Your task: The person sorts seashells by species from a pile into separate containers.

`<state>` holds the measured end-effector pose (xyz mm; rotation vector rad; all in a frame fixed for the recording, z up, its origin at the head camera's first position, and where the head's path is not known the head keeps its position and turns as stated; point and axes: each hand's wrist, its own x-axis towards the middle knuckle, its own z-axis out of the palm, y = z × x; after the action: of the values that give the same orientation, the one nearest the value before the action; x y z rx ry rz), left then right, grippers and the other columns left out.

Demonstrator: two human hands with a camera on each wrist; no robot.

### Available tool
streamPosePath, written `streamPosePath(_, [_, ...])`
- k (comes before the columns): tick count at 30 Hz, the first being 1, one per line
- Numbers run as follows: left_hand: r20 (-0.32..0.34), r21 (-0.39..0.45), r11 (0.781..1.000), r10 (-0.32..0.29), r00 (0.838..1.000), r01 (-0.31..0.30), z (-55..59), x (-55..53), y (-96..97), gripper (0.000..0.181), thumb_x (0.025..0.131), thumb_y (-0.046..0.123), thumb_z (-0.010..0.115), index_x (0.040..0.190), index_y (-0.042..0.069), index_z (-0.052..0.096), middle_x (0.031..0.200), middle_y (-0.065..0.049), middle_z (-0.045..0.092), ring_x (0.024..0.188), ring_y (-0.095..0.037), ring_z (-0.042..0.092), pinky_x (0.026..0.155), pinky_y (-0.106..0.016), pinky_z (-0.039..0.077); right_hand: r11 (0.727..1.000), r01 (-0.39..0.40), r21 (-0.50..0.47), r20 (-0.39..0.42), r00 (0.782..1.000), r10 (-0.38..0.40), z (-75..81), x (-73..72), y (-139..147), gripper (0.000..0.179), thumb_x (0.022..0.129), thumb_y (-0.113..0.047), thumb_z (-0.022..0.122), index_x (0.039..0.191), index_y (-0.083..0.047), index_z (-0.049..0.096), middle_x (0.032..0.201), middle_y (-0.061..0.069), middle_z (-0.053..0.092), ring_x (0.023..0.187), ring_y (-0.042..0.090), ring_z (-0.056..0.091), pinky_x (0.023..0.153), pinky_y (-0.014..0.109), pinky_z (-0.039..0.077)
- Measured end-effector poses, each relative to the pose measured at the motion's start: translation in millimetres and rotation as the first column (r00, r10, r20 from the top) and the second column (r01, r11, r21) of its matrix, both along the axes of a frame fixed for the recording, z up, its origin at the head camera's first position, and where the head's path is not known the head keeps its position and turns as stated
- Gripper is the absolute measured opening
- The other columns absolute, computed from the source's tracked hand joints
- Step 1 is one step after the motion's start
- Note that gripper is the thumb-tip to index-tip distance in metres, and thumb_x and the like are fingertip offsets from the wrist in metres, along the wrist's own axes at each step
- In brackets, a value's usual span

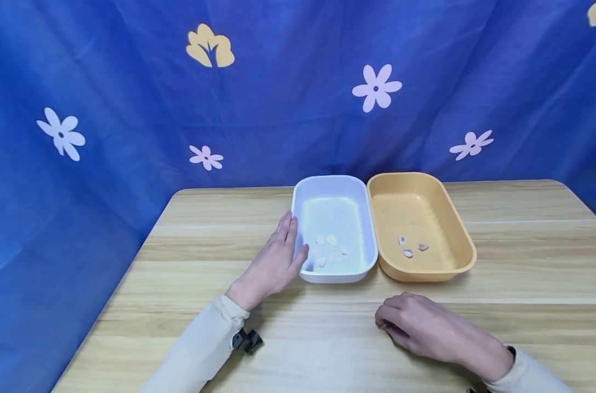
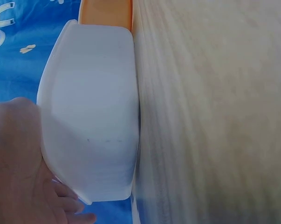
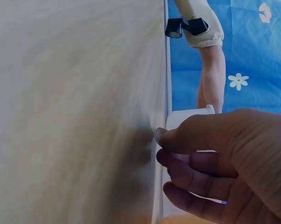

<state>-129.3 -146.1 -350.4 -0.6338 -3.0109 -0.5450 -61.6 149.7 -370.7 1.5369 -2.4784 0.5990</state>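
In the head view my left hand (image 1: 273,256) lies along the left rim of a white tray (image 1: 334,275), fingers extended. The left wrist view shows this hand (image 2: 19,158) against the tray's side (image 2: 89,107). Several small pale shells (image 1: 336,256) lie in the white tray. Beside it, a yellow-orange tray (image 1: 455,218) holds darker shells (image 1: 407,252). Below the trays, my right hand (image 1: 420,327) is low over the table with curled fingers. In the right wrist view its thumb and forefinger pinch a small greyish shell (image 3: 159,134), mostly hidden by the fingers.
Both trays stand side by side on a wood-grain table (image 1: 219,240), near its back edge. A blue curtain (image 1: 288,98) with flower prints hangs behind. A small black device (image 1: 247,341) is strapped at the left wrist.
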Motion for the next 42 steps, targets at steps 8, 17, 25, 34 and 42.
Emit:
streamPosePath(8, [-0.005,-0.013,1.000,-0.001,1.000,0.001,0.8,-1.6,-0.6,0.069,0.103,0.037,0.032,0.149,-0.011,0.012,0.157,-0.027,0.002,0.145,-0.038,0.010,0.117,-0.046,0.017,1.000,-0.009,-0.015,-0.022,1.000,0.009,0.1,0.8,0,0.021,0.074,-0.002,0.075,0.086,-0.017,0.065,0.079,-0.014,0.058,0.074,-0.004,0.054,0.065,0.016,0.047])
streamPosePath(17, [0.002,-0.009,1.000,0.002,1.000,-0.002,2.3,-0.8,0.6,0.068,0.104,0.036,0.032,0.149,-0.011,0.012,0.157,-0.028,0.005,0.145,-0.036,0.008,0.117,-0.044,0.017,0.992,-0.052,-0.112,-0.045,0.998,0.048,3.4,-2.1,1,0.020,0.077,-0.003,0.075,0.090,-0.016,0.068,0.082,-0.012,0.061,0.076,-0.003,0.056,0.067,0.012,0.047])
streamPosePath(25, [0.007,-0.007,1.000,-0.003,1.000,0.003,1.9,-0.4,0.9,0.068,0.104,0.036,0.032,0.149,-0.011,0.012,0.157,-0.026,0.002,0.145,-0.037,0.010,0.117,-0.046,0.018,0.981,0.028,-0.191,-0.069,0.997,-0.042,17.0,-13.0,15,0.005,0.090,-0.013,0.068,0.094,-0.012,0.070,0.088,-0.010,0.064,0.078,0.002,0.058,0.070,0.014,0.048])
streamPosePath(34, [0.007,-0.021,1.000,0.005,1.000,-0.005,0.9,0.4,0.3,0.068,0.104,0.037,0.031,0.149,-0.010,0.012,0.158,-0.025,0.000,0.146,-0.036,0.008,0.117,-0.046,0.017,0.967,0.077,-0.241,-0.104,0.989,-0.105,29.6,-25.0,26,0.017,0.097,-0.024,0.058,0.093,-0.014,0.072,0.089,-0.010,0.067,0.080,0.005,0.062,0.073,0.017,0.050])
streamPosePath(42, [-0.009,-0.031,0.999,0.006,1.000,-0.007,0.5,0.3,-0.7,0.069,0.103,0.037,0.031,0.149,-0.011,0.013,0.157,-0.026,0.003,0.146,-0.037,0.009,0.118,-0.046,0.017,0.961,0.082,-0.264,-0.106,0.988,-0.113,35.7,-40.2,33,0.009,0.093,-0.018,0.065,0.093,-0.013,0.072,0.085,-0.010,0.067,0.074,0.003,0.059,0.082,0.012,0.045])
